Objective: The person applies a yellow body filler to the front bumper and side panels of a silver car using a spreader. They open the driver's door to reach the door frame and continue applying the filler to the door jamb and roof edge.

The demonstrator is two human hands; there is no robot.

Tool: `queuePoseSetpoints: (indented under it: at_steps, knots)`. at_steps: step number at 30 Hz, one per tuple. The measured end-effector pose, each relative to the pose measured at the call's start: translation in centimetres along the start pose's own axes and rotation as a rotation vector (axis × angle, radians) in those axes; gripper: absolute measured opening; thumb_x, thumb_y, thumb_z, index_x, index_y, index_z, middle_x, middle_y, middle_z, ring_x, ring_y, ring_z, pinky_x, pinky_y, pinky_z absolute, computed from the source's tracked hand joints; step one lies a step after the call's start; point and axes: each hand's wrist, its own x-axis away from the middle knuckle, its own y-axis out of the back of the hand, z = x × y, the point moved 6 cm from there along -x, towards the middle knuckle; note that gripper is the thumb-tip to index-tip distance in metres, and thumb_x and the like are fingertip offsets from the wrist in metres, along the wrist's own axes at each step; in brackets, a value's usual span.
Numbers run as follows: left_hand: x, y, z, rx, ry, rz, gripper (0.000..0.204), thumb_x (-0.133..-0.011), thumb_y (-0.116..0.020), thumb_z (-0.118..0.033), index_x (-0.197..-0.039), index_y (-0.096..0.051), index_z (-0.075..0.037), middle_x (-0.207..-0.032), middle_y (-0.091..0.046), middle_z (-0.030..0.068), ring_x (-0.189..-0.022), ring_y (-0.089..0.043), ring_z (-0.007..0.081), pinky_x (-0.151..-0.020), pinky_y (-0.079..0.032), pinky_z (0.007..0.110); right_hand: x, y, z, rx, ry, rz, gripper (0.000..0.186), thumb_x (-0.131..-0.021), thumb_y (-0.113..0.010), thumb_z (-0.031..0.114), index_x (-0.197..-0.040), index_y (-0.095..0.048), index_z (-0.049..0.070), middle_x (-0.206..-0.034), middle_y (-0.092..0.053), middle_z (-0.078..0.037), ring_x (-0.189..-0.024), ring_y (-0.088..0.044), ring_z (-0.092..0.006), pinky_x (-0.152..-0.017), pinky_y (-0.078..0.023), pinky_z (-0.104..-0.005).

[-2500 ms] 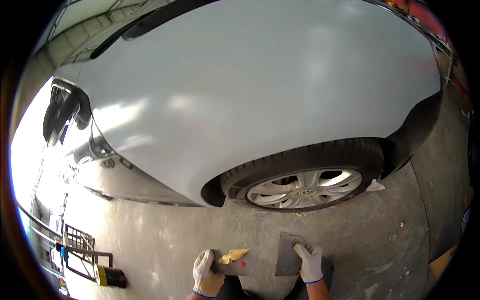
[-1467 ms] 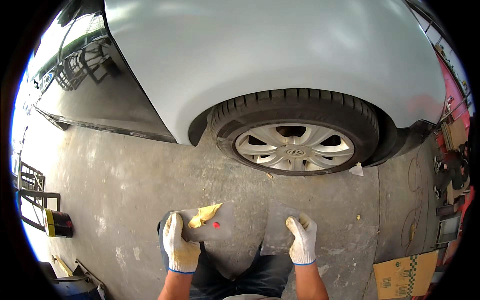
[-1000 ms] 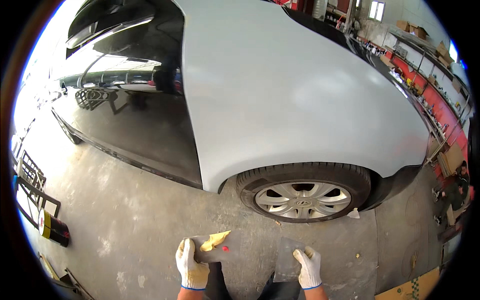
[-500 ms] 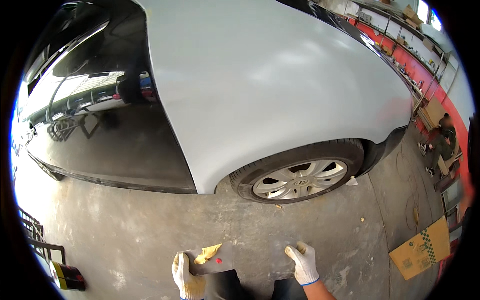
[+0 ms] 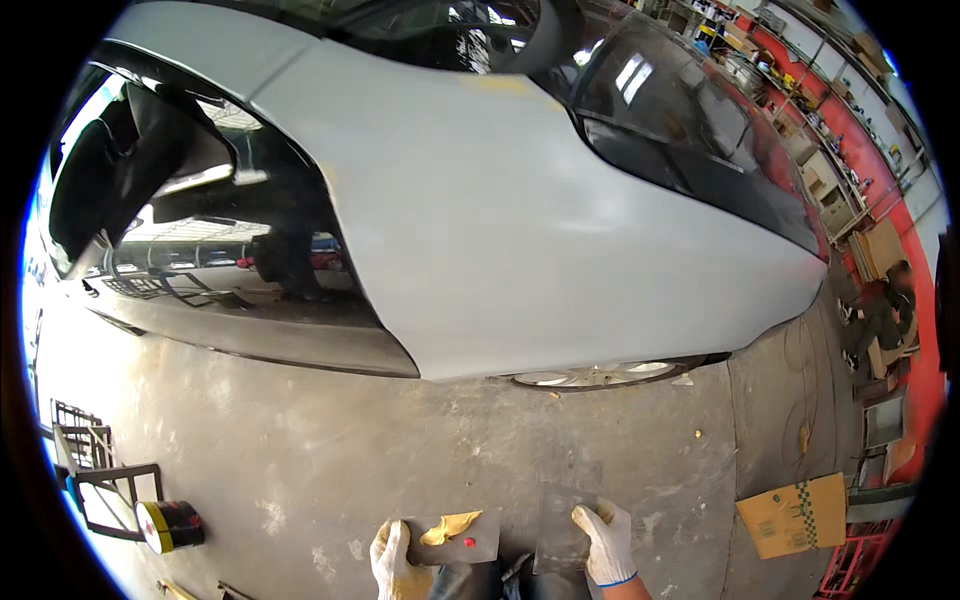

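Note:
In a white knit glove, my left hand (image 5: 392, 560) grips the edge of a flat grey mixing plate (image 5: 486, 522). A lump of yellow putty (image 5: 450, 528) lies on that plate, with a small red dab (image 5: 470, 543) beside it. My right hand (image 5: 608, 542), gloved too, pinches the edge of a thin grey putty spreader (image 5: 560, 525), held apart from the plate. Both hands are low in front of my legs. Ahead of them stands a car with a matte light-grey rear panel (image 5: 560, 260), bearing a yellowish patch near its upper edge.
Below the panel shows the top of a wheel (image 5: 600, 376). A flattened cardboard box (image 5: 795, 517) lies on the concrete at right. At left are a dark bucket (image 5: 170, 526) and a black metal frame (image 5: 120, 475). A person (image 5: 885, 310) sits by the red wall, near cluttered shelves.
My view has risen, so more of the car's upper panel and windows shows and less of the wheel. The mixing plate and the spreader have come closer together, both still held.

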Motion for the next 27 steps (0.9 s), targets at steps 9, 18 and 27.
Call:
queuePoseSetpoints:
  at_steps: [9, 18, 27]
  knots:
    - [2.9, -4.7, -7.1, 0.067, -0.013, -0.096, 0.018, -0.1, -0.054, -0.018, -0.085, -0.058, -0.009, -0.079, -0.057, -0.0013, -0.07, -0.054, 0.0098, -0.062, -0.044, 0.025, 0.6, -2.8, 8.9, 0.076, -0.037, 0.06, 0.018, -0.088, -0.065, 0.002, -0.104, -0.07, -0.004, -0.092, -0.071, -0.006, -0.079, -0.065, -0.0124, -0.072, -0.052, -0.0266]
    - [5.2, -9.4, -9.0, 0.249, 0.075, -0.186, 0.015, -0.101, -0.051, -0.015, -0.093, -0.059, -0.005, -0.085, -0.063, 0.0035, -0.076, -0.063, 0.0151, -0.069, -0.054, 0.03, -1.7, -5.7, 15.1, 0.223, -0.126, 0.228, 0.022, -0.089, -0.063, 0.002, -0.108, -0.069, -0.006, -0.093, -0.071, -0.007, -0.081, -0.065, -0.0132, -0.074, -0.053, -0.0274]
    - [5.2, -12.4, -11.3, 0.407, 0.039, -0.32, 0.016, -0.101, -0.052, -0.016, -0.098, -0.058, -0.001, -0.09, -0.064, 0.0073, -0.081, -0.063, 0.0173, -0.075, -0.055, 0.032, -4.9, -7.9, 19.8, 0.339, -0.03, 0.315, 0.015, -0.09, -0.067, 0.006, -0.101, -0.071, -0.004, -0.087, -0.068, -0.001, -0.079, -0.058, -0.0064, -0.072, -0.047, -0.0231]
